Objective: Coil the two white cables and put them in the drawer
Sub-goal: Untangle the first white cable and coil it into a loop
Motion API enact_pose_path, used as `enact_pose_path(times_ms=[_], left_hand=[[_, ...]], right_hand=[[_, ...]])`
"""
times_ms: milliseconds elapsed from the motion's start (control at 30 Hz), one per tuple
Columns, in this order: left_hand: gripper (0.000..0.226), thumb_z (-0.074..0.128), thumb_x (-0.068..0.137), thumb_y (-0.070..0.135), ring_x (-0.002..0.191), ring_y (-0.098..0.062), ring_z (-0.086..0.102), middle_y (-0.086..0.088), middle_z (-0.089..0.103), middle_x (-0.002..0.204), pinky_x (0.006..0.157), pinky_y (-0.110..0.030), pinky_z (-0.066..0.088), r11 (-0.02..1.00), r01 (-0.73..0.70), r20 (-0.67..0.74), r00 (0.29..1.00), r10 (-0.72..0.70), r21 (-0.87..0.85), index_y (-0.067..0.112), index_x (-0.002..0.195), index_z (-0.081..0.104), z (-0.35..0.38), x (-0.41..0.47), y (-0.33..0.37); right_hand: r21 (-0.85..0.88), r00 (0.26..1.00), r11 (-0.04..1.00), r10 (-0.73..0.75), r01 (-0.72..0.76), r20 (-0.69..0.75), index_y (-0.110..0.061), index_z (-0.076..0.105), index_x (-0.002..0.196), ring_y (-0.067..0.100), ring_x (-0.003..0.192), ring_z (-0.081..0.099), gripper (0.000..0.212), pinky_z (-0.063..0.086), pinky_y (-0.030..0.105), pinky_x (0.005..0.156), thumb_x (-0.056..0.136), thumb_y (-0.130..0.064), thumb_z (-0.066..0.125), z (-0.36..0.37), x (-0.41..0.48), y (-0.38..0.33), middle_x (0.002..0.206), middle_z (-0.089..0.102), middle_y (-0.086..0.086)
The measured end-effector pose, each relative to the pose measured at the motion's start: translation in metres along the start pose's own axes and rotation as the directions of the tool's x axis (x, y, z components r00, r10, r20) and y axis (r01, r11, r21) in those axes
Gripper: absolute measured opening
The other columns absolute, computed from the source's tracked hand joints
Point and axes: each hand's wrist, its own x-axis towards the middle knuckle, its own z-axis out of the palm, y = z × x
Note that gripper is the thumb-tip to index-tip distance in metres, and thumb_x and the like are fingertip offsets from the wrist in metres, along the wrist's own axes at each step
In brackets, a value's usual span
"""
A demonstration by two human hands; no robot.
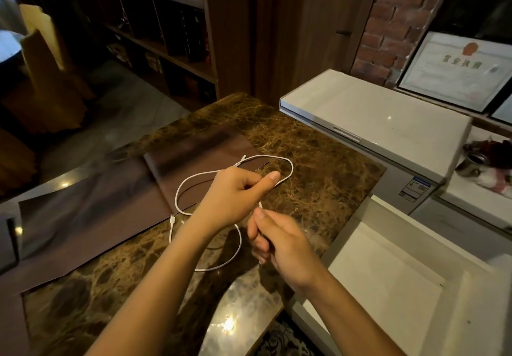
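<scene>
Left hand is over the middle of the worktop, fingers curled, thumb out. Its grip holds the white cable where the far loop runs into the fist. Right hand sits just near of it, grip narrow, pinching the same line between thumb and fingertips.

The cable is partly raised at the hands and otherwise loose on the worktop. One big loop lies far, over the corner of the brown mat. A second loop lies near, under the left wrist. A plug end lies to the left. Cannot tell whether this is one cable or both tangled together.

Judgement: coiling is barely started and nothing is stowed. A white open compartment near right may be the drawer, not sure.

Risks:
- The loops are wide and uneven, so pulling slack with the right hand could drag the far loop across the near one and knot them.
- The free plug could snag on the mat edge as it is drawn in.
- If two cables are crossed here, winding them as one gives a messy bundle.
- A loose left grip lets the turns spring open.
</scene>
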Motion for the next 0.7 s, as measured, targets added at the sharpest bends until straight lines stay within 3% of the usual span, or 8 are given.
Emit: enact_pose_path(times_ms=[133,200,267,367,433,500,567,700], left_hand=[[0.066,0.048,0.104,0.037,0.039,-0.002,0.035,0.012,0.040,0.037,0.047,-0.017,0.031,0.936,0.096,-0.123,0.982,-0.145,-0.339,0.025,0.039,0.041,0.028,-0.022,-0.001],[0.061,0.043,0.104,0.036,0.041,-0.003,0.044,0.009,0.049,0.041,0.047,-0.016,0.035,0.894,0.086,-0.178,0.967,-0.181,-0.439,0.027,0.044,0.051,0.046,-0.037,-0.003],[0.058,0.043,0.108,0.021,0.047,-0.001,0.055,0.008,0.059,0.048,0.049,-0.014,0.041,0.861,0.099,-0.185,0.958,-0.218,-0.500,0.031,0.054,0.063,0.060,-0.053,-0.004],[0.045,0.049,0.102,-0.002,0.068,-0.001,0.064,0.012,0.071,0.073,0.060,-0.020,0.050,0.900,0.052,-0.225,0.961,-0.164,-0.433,0.031,0.078,0.070,0.079,-0.071,-0.007],[0.024,0.049,0.094,0.010,0.068,-0.005,0.060,0.010,0.066,0.074,0.061,-0.033,0.051,0.940,0.071,-0.233,0.960,-0.155,-0.333,0.019,0.077,0.063,0.091,-0.080,-0.007],[0.029,0.044,0.096,0.024,0.058,-0.009,0.049,0.005,0.058,0.065,0.056,-0.039,0.044,0.972,0.115,-0.186,0.971,-0.153,-0.204,0.011,0.071,0.053,0.102,-0.088,-0.002],[0.035,0.042,0.104,0.025,0.054,-0.007,0.042,0.009,0.049,0.061,0.054,-0.029,0.034,0.983,0.120,-0.111,0.984,-0.136,-0.140,0.014,0.072,0.049,0.105,-0.095,0.006],[0.027,0.044,0.108,0.025,0.049,-0.003,0.046,0.012,0.047,0.054,0.052,-0.013,0.028,0.991,0.106,-0.056,0.992,-0.110,-0.077,0.020,0.087,0.061,0.092,-0.096,0.014]], right_hand=[[0.182,1.000,0.983,0.009,-0.012,0.016,-0.017,0.059,0.076,0.011,0.053,0.037,0.036,0.036,0.026,0.054,0.104,-0.034,0.046,-0.004,-0.003,-0.013,0.057,0.038,-0.003],[0.320,0.999,0.947,0.007,-0.019,0.037,-0.014,0.056,0.077,0.011,0.052,0.035,0.034,0.035,0.026,0.053,0.103,-0.033,0.046,-0.006,-0.005,-0.018,0.058,0.035,-0.002],[0.425,0.998,0.905,-0.012,-0.018,0.069,-0.012,0.055,0.080,0.012,0.053,0.035,0.033,0.035,0.027,0.053,0.104,-0.031,0.042,-0.010,-0.006,-0.022,0.060,0.035,-0.001],[0.519,0.996,0.854,-0.028,-0.022,0.087,-0.009,0.057,0.086,0.012,0.054,0.036,0.032,0.035,0.028,0.055,0.106,-0.027,0.040,-0.016,-0.002,-0.029,0.061,0.036,-0.001],[0.531,0.998,0.848,-0.024,-0.007,0.051,-0.008,0.057,0.087,0.011,0.054,0.037,0.029,0.034,0.027,0.054,0.104,-0.025,0.041,-0.019,0.003,-0.033,0.061,0.036,-0.002],[0.502,1.000,0.865,-0.017,0.017,-0.005,-0.009,0.057,0.088,0.011,0.054,0.037,0.026,0.034,0.027,0.053,0.102,-0.025,0.043,-0.023,0.009,-0.037,0.061,0.038,-0.002],[0.439,0.998,0.898,-0.009,0.032,-0.056,-0.009,0.058,0.087,0.011,0.054,0.038,0.026,0.035,0.026,0.052,0.102,-0.026,0.044,-0.028,0.014,-0.039,0.061,0.040,-0.002],[0.250,0.993,0.968,0.003,0.027,-0.117,-0.009,0.060,0.087,0.012,0.056,0.041,0.032,0.037,0.027,0.055,0.107,-0.023,0.039,-0.040,0.019,-0.032,0.060,0.045,-0.002]])
